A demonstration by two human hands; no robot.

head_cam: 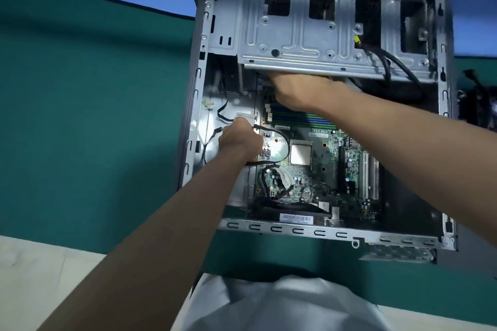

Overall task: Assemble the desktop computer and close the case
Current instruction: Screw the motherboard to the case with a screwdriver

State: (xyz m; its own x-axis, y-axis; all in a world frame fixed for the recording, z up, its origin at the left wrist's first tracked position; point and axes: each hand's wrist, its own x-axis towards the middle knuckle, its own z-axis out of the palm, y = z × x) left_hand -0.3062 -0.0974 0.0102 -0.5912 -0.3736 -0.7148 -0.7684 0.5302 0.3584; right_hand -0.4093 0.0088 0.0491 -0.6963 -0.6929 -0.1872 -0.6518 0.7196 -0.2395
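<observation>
As the open grey steel computer case [295, 230] lies flat near the green table's [94, 115] front edge, holding a green motherboard [317, 169], the left hand [239, 141] pinches a white plastic connector [245, 118]. The right hand [293, 88] reaches under the ribbed drive cage [295, 35], its fingers hidden, so their state cannot be told.

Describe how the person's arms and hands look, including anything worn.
Both forearms are bare right to the frame's edge: no sleeves, gloves, watch or bands show. The left hand carries no visible ring; the right hand has its fingers hidden under the drive cage, so rings there cannot be judged.
</observation>
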